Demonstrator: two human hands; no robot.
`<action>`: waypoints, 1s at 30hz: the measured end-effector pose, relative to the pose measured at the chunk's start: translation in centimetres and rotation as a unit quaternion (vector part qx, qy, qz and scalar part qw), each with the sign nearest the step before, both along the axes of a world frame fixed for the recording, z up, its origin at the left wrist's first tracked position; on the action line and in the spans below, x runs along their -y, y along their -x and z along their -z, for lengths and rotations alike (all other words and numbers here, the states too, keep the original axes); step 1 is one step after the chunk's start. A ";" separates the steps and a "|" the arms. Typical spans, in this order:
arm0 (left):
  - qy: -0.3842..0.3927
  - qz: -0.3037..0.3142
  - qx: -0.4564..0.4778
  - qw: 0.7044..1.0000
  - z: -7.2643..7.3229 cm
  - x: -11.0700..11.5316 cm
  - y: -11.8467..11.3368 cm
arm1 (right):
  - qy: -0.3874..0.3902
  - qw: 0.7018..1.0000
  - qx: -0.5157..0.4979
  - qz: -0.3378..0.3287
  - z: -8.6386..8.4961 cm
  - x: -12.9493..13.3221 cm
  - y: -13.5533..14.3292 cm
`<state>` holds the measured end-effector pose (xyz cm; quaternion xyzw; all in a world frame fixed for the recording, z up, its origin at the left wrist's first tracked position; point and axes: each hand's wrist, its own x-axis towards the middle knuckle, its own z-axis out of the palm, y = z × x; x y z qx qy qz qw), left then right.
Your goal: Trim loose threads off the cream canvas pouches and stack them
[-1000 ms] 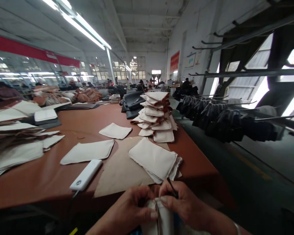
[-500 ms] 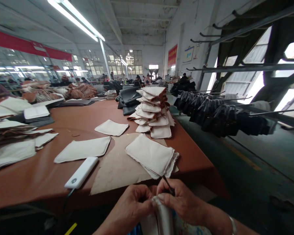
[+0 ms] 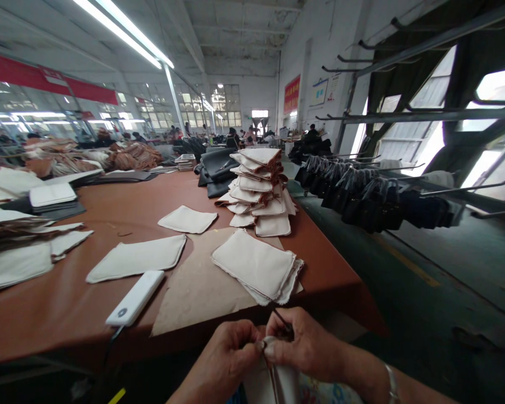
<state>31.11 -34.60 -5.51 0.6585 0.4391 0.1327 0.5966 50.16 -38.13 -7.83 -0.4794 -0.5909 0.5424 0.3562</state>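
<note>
Below the table's near edge, both hands hold an off-white stitched fabric piece [image 3: 285,384] with a brown edge along its opening. My left hand [image 3: 235,350] pinches the upper edge between thumb and fingers. My right hand [image 3: 303,342] grips the same edge close beside it, and a thin dark pointed tool [image 3: 281,317] sticks out from its curled fingers; its kind is hard to make out. Just beyond the hands, a small stack of off-white fabric pieces [image 3: 255,262] lies on brown paper [image 3: 185,297].
Two single pieces [image 3: 138,257] lie left on the brown-covered table [image 3: 122,210], near a white power bank [image 3: 135,298] with a cable. A taller pile of pieces [image 3: 256,191] stands behind. Metal racks [image 3: 425,118] with hanging dark items [image 3: 353,196] line the right side.
The view has shifted slightly. Both hands remain on the fabric piece's edge; the right hand has tilted a little, and the tool's angle has changed slightly.
</note>
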 end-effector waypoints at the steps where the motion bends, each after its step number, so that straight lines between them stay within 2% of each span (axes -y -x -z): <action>1: -0.001 0.003 -0.001 1.000 0.1 0.0 0.0 | 0.007 1.000 0.003 0.005 0.0 0.0 0.1; 6: 0.006 0.013 0.026 1.000 0.4 -0.3 -0.1 | 0.058 0.996 -0.050 0.049 0.7 -0.1 0.7; 10: -0.011 0.006 0.003 1.000 0.6 -0.3 -0.4 | 0.091 0.991 -0.082 0.056 0.8 0.1 0.8; 12: -0.012 0.001 -0.010 1.000 0.4 -0.1 -0.6 | 0.073 0.993 -0.074 0.047 0.6 0.3 0.8; 17: -0.048 -0.019 -0.034 0.998 0.1 0.3 -1.3 | -0.028 0.998 -0.003 0.049 0.2 0.8 0.7; 19: -0.022 -0.041 0.010 0.999 0.5 0.5 -1.4 | -0.020 0.997 -0.050 0.050 0.3 0.9 0.7; 22: 0.057 -0.084 0.118 0.988 1.7 1.0 -1.2 | 0.079 0.983 -0.158 0.045 0.9 1.1 0.5; 24: 0.091 -0.088 0.159 0.979 2.4 1.2 -1.0 | 0.112 0.977 -0.176 0.040 1.3 1.1 0.4; 27: 0.090 -0.076 0.145 0.982 2.7 1.1 -0.7 | 0.071 0.987 -0.142 0.036 1.2 1.1 0.3; 30: 0.042 -0.071 0.097 0.992 2.5 0.5 -0.7 | 0.033 0.991 -0.123 0.033 0.6 1.1 0.3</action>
